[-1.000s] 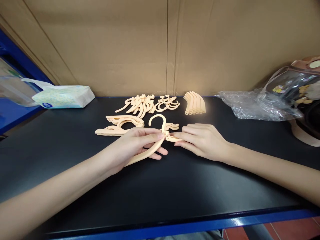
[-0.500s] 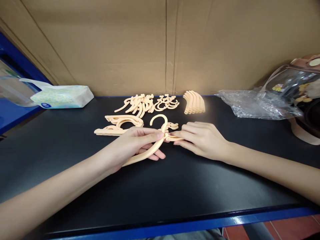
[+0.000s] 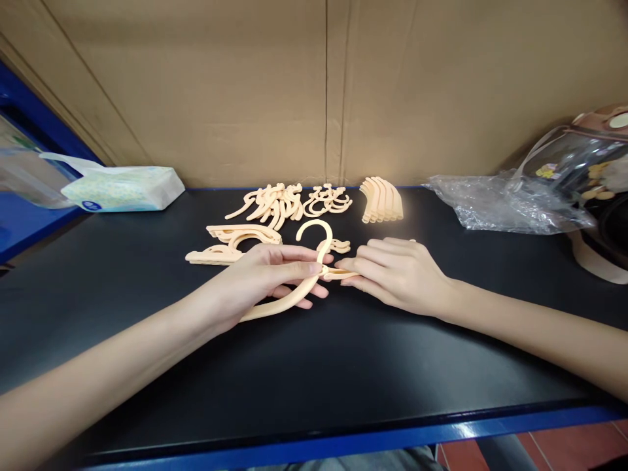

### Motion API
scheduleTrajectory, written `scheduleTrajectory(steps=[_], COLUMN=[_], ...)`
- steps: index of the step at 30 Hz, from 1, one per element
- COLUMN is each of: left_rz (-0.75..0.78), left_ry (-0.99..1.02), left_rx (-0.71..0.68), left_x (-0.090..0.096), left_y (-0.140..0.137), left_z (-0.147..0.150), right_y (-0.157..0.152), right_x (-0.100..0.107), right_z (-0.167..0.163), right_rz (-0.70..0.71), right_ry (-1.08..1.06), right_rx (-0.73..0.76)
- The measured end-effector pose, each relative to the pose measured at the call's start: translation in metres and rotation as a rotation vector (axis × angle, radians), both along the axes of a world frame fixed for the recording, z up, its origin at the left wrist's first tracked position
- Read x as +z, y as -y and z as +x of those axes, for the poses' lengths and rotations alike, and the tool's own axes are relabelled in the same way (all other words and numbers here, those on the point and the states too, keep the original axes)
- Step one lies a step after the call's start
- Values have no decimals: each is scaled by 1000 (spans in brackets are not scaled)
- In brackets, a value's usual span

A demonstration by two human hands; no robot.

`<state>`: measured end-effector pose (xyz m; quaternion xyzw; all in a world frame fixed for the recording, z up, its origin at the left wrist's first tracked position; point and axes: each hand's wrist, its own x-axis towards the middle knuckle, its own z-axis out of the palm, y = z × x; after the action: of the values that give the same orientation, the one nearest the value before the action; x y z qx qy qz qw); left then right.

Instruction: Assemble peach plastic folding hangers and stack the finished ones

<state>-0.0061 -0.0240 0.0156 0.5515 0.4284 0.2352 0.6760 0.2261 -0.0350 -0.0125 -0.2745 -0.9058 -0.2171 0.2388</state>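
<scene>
Between my hands is a peach-coloured plastic clothes hanger (image 3: 289, 299), its curved hook pointing up and away from me. My left hand (image 3: 267, 275) pinches it at the joint below the hook, and one curved arm runs under that hand towards the lower left. My right hand (image 3: 400, 271) grips a hanger arm (image 3: 341, 274) on the other side, most of which the fingers hide. The two parts meet at the joint between my fingertips. Just behind my left hand lie stacked hanger pieces (image 3: 216, 255).
Along the back lie a pile of curved hanger arms (image 3: 277, 204), loose hooks (image 3: 328, 200) and a neat row of arms (image 3: 381, 200). A tissue pack (image 3: 127, 190) stands at left; a clear plastic bag (image 3: 510, 206) and a transparent bag (image 3: 564, 163) are at right. Cardboard (image 3: 220, 91) forms the back wall.
The hook has tilted slightly to the right, and the left hanger arm lies a little flatter. My left hand has turned slightly; my right hand has barely moved.
</scene>
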Motion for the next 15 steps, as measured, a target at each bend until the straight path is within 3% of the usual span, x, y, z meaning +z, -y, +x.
scheduleTrajectory(steps=[15], left_rz=[43], left_ry=[-62], left_rx=[-7], left_x=[3], left_y=[1], left_z=[0], right_y=[4], right_x=[1], right_z=[-2], right_rz=[80], right_ry=[8], right_rx=[61])
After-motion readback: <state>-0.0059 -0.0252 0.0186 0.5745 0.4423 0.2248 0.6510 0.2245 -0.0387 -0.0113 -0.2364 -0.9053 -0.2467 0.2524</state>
